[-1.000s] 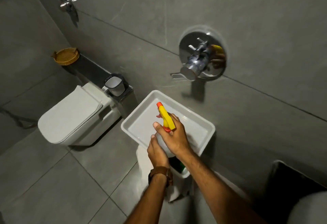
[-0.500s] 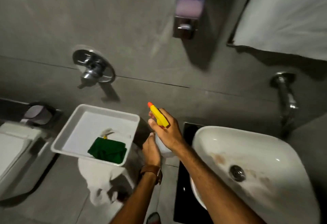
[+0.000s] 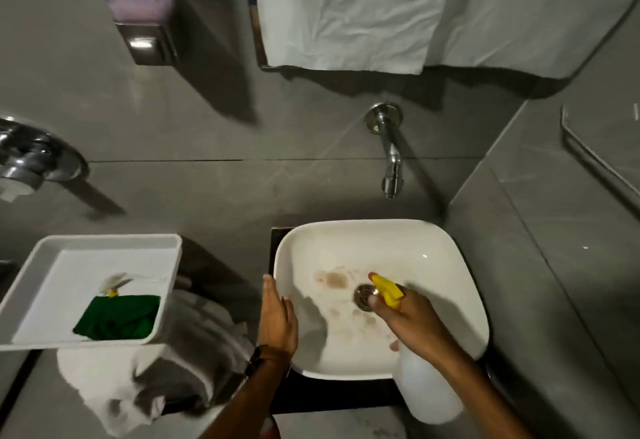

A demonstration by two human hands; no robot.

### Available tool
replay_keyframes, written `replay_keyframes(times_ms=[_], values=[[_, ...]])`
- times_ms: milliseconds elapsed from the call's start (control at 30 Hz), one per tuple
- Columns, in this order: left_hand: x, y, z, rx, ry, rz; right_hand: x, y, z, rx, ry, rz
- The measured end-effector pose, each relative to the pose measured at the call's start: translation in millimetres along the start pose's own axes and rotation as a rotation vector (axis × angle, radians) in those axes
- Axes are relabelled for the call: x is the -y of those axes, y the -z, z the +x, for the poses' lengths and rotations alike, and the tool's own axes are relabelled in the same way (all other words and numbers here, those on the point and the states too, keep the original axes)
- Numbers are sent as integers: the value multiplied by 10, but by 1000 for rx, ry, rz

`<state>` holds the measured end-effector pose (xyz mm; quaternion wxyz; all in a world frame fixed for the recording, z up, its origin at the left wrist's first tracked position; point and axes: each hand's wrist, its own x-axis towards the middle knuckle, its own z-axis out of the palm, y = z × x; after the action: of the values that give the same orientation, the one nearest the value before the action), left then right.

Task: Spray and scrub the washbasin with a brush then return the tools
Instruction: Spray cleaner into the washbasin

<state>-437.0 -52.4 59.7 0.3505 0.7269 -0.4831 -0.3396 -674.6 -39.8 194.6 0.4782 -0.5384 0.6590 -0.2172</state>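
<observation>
I am holding the spray bottle (image 3: 424, 383) over the washbasin (image 3: 460, 286), its yellow nozzle (image 3: 388, 289) pointing at the stained bowl.

My right hand (image 3: 412, 320) is gripping the neck of the bottle, one finger lying along the trigger, while the white body is hanging below my wrist over the near rim. My left hand (image 3: 277, 320) is lying flat and open, fingers together, on the basin's left rim. Brownish stains (image 3: 334, 279) are showing between my two hands, just beside the drain (image 3: 363, 294). Well off to the left of my left hand, a white tray (image 3: 104, 241) is holding a green cloth (image 3: 117, 317); whether the brush is lying there I cannot tell.
</observation>
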Motion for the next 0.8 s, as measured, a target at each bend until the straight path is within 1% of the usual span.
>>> replay_keyframes(times_ms=[100, 167, 267, 367, 467, 600, 667, 800], values=[[12, -18, -5, -9, -10, 38, -294, 33, -77, -45, -86, -63], [22, -25, -10, -22, -22, 33, -386, -13, -72, -60, -108, -95], [46, -49, -7, -48, -30, 42, -394, -77, -17, -19, -75, -156], [71, -62, 6, -59, -35, 38, -373, -152, 128, 4, -71, -120], [89, -76, 11, -67, -51, 46, -344, -121, 342, -60, -67, -130], [127, -99, 29, -69, -58, 50, -259, 249, 459, -120, -91, -114], [144, -100, 30, -70, -60, 50, -336, 445, 474, -171, -167, -77], [128, -107, 20, -68, -64, 49, -595, 781, 415, -265, -272, -120]])
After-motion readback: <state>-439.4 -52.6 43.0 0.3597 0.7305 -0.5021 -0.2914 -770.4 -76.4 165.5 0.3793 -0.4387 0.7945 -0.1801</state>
